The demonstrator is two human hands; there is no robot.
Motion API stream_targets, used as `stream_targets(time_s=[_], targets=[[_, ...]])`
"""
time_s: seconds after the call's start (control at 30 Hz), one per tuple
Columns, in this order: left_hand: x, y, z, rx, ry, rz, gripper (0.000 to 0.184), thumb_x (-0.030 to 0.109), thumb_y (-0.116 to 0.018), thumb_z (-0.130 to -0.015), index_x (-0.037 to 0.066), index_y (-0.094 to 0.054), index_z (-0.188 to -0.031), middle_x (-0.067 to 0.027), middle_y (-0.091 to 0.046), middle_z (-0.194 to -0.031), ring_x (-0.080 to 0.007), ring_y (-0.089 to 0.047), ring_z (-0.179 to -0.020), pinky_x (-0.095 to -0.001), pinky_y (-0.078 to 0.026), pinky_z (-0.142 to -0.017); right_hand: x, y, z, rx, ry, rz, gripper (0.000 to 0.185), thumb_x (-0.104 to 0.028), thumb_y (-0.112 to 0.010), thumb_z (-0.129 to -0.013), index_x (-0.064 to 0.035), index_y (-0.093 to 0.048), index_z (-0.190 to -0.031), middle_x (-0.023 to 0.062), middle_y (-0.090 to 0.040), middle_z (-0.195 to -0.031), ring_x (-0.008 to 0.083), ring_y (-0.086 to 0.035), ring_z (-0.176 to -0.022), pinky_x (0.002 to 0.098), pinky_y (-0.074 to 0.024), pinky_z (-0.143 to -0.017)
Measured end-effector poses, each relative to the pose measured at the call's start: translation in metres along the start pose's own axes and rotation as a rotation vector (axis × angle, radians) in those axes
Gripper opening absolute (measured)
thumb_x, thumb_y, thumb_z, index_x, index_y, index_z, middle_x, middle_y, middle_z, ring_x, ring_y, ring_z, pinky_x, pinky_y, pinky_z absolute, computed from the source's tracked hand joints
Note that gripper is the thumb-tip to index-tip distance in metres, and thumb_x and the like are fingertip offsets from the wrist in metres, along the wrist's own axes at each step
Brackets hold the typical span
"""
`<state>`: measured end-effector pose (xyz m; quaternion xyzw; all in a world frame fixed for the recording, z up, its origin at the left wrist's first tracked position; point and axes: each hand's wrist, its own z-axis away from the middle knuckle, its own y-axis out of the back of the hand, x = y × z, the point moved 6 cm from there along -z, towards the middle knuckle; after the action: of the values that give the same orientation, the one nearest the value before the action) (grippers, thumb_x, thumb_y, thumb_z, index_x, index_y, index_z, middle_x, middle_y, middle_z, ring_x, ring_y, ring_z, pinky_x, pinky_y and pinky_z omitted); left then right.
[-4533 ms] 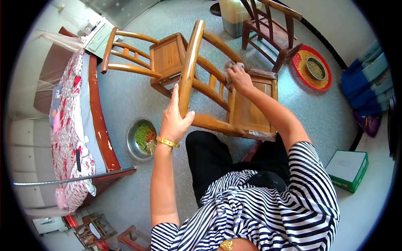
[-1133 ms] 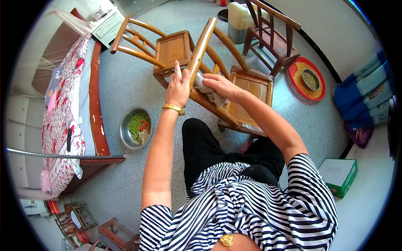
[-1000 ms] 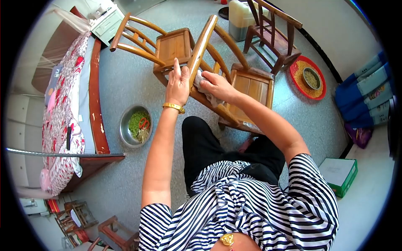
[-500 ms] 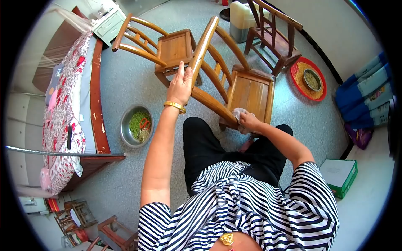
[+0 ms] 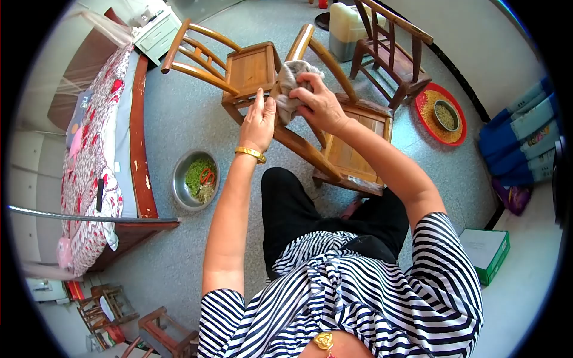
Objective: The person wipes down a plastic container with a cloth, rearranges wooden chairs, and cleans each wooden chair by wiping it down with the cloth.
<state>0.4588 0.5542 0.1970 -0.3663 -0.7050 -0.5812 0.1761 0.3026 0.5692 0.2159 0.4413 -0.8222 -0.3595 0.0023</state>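
A brown wooden chair stands right in front of me, its backrest leaning toward my hands. My left hand, with a gold bangle at the wrist, holds the left side of the backrest's top rail, thumb and fingers laid along it. In my right hand is a crumpled greyish cloth, pressed on the top rail just beside my left fingers. The cloth covers the middle of that rail. Behind to the left is a second wooden chair, close to the first.
A steel bowl with green pieces and orange-handled scissors sits on the floor at left, near the bed. At right are a darker chair, a red tray of grain and a green-and-white box. A plastic jug stands behind.
My right hand has lifted the cloth from the chair's seat edge up to the backrest's top rail. My left hand stays in nearly the same place on that rail.
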Motion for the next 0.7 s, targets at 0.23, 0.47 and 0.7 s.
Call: stream_targets(time_s=[0.23,0.47,0.7], targets=[[0.003,0.000,0.001,-0.018,-0.009,0.015,0.065,0.051,-0.029,-0.089,0.002,-0.029,-0.132,-0.0236,-0.049,-0.117,-0.0360,-0.048,-0.108,-0.0375,-0.039,-0.089,0.023,-0.051,0.083,0.029,0.060,0.295,0.020,-0.011,-0.058,-0.067,-0.0226,-0.057,-0.084,0.0067,-0.044,-0.099,0.0224,-0.050,-0.079,0.0313,-0.0442,-0.065],[0.006,0.000,-0.001,-0.031,-0.010,0.005,0.066,0.052,-0.030,-0.089,0.002,-0.028,-0.133,-0.0238,-0.049,-0.117,-0.0356,-0.048,-0.108,-0.0373,-0.039,-0.089,0.060,-0.090,0.171,-0.346,-0.031,0.436,0.025,-0.013,-0.052,-0.072,-0.0244,-0.056,-0.093,0.0044,-0.043,-0.096,0.0207,-0.051,-0.075,0.0310,-0.0445,-0.064],[0.012,0.003,-0.002,-0.105,0.069,0.009,0.069,0.054,-0.033,-0.088,0.003,-0.025,-0.134,-0.0246,-0.051,-0.114,-0.0367,-0.052,-0.104,-0.0380,-0.042,-0.086,0.128,-0.095,0.229,-0.445,-0.804,-0.012,0.019,-0.014,-0.059,-0.069,-0.0134,-0.060,-0.089,0.0109,-0.052,-0.094,0.0312,-0.053,-0.091,0.0373,-0.0449,-0.077]])
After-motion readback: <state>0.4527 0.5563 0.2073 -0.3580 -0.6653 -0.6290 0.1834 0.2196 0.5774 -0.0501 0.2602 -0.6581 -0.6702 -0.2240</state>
